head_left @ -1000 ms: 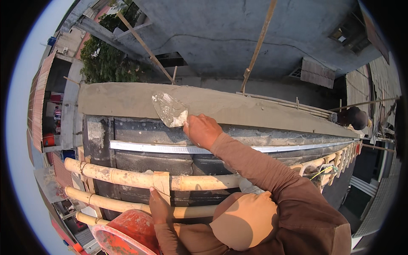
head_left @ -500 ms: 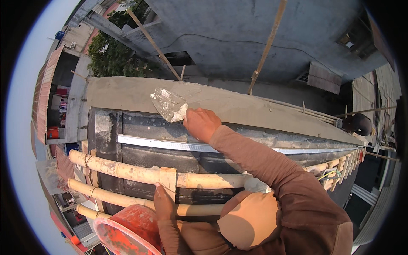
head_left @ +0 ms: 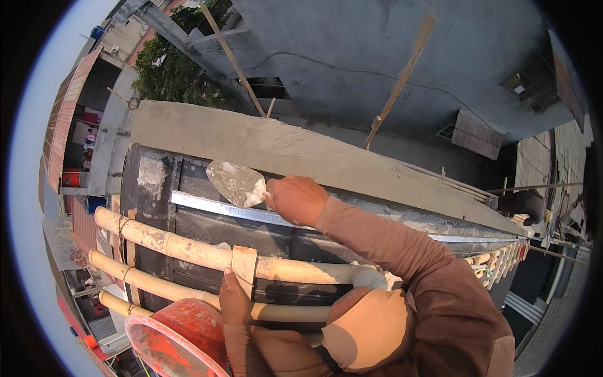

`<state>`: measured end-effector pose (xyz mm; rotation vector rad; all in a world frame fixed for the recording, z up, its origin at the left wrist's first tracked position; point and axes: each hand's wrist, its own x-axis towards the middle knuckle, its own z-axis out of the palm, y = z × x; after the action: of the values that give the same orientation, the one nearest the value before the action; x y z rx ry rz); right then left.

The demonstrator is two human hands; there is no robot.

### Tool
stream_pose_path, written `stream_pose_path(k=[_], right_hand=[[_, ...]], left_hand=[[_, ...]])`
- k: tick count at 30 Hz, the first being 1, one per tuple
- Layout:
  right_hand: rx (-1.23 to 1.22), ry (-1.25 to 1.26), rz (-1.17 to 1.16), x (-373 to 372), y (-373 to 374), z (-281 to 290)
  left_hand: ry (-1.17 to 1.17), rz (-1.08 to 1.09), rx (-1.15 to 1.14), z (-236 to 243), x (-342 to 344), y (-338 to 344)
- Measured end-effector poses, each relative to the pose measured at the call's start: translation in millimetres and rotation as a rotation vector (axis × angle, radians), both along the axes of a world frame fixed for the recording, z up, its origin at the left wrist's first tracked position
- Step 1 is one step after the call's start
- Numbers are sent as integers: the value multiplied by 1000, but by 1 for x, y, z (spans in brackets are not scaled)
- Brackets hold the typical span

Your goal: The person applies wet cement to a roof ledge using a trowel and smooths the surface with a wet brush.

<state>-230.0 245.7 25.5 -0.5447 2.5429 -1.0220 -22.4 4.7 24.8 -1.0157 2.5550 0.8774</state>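
My right hand (head_left: 298, 200) is closed round the handle of a trowel (head_left: 233, 183), its blade smeared with wet grey mortar. The blade hangs over the dark surface just on my side of the ledge, near a pale metal strip (head_left: 233, 208). Beyond it, the ledge (head_left: 326, 151) carries a smooth grey mortar coat with a rougher patch near its middle. Lower down, my left hand (head_left: 235, 301) grips a short wooden slat (head_left: 244, 269), thumb along its edge; the other fingers are mostly hidden. The slat crosses the upper bamboo pole (head_left: 188, 250).
A red bucket (head_left: 188, 333) stands beside my left forearm. More bamboo poles (head_left: 157, 284) run below the upper one. Past the ledge lies a drop toward a grey wall (head_left: 352, 44), with upright wooden poles (head_left: 402, 78). Another person (head_left: 526, 204) is at the far right.
My right hand has drawn the trowel off the mortar-coated ledge toward me and slightly left. My left hand keeps its place at the slat. The whole view has shifted a little.
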Motion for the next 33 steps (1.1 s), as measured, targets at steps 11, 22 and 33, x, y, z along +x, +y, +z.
stream_pose_path(k=[11,22,33], right_hand=[[274,-439,180,-249,74,49],[757,-818,221,-158,208,0],[-360,-506,-450,68,291,-68]], left_hand=[[-16,-30,-31,-20,-14,-1],[-24,6,35,-3,-8,-4],[-30,55,49,-5,-4,-4]])
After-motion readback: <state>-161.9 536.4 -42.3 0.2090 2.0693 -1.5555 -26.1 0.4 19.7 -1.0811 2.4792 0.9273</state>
